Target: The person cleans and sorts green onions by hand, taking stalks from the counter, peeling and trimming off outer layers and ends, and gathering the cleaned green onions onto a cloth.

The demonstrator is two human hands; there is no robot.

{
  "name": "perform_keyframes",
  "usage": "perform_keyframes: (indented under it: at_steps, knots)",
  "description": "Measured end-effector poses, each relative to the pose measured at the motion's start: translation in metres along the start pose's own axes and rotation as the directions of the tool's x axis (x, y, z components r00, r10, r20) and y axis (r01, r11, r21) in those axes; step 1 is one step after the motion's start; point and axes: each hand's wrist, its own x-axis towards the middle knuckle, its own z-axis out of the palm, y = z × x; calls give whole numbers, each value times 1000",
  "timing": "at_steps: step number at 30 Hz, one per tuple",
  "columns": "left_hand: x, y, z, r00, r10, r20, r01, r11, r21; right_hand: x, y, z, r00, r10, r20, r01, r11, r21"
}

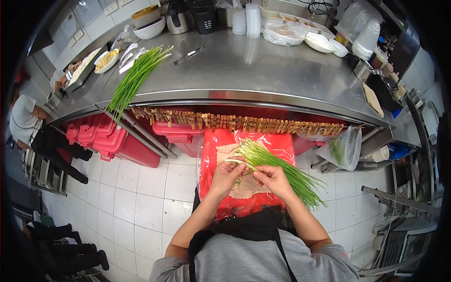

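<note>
My left hand (227, 176) pinches the pale end of a green onion stalk (246, 164) over the lap area. The same stalk is held between the fingers of my right hand (273, 180). Under and beyond the hands lies a bunch of green onions (282, 171), its pale ends at the upper left and green tops toward the lower right. It rests on a brown paper piece (245, 189) on a red plastic-covered surface (213, 188). A second green onion bunch (136, 77) lies on the steel counter (211, 75), its tips hanging over the front edge.
Wooden clips (235, 123) line the counter's underside. Red lidded bins (122, 145) stand below at left. A clear bag with greens (345, 149) hangs at right. A pen (190, 54), bowls (150, 28) and plastic cups (252, 21) sit on the counter. Another person (28, 117) stands far left.
</note>
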Motion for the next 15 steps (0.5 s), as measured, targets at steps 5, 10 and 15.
perform_keyframes:
  at_steps: [5,10,15]
  knots:
    - [-4,2,-2,999,12,-40,-12,1000,-10,-4,-13,4,994,83,67,-98,963,250]
    - [-11,-2,4,977,-88,-197,87,996,-15,-5,-8,13,997,-43,-63,46,998,42]
    - [-18,-8,8,988,-38,-150,65,982,179,-6,-7,19,970,-202,-139,169,961,-219]
